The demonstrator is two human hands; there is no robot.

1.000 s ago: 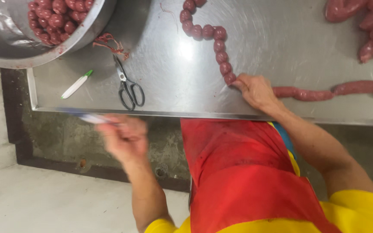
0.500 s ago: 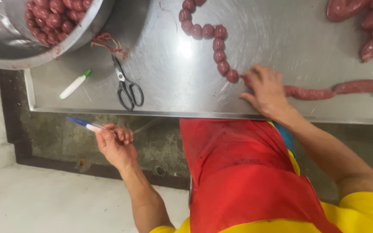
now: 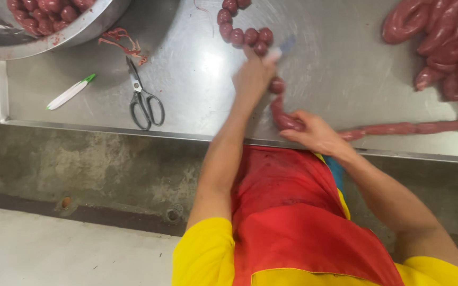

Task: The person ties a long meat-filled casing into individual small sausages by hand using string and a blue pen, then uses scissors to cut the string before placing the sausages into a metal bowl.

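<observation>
Sausage rope (image 3: 283,117) lies pinched under your right hand (image 3: 316,135); your left hand (image 3: 254,74), just beyond, grips a small blue-tipped tool (image 3: 281,48) over the links. Slip there and you could tear the casing.

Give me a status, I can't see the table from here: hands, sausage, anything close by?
Left hand over sausage chain, gripping a blurred tool. Right hand pinning the sausage at the table edge. Scissors lie apart, left.

Yellow short-sleeved shirt under a red apron, forearms bare, no gloves.
</observation>
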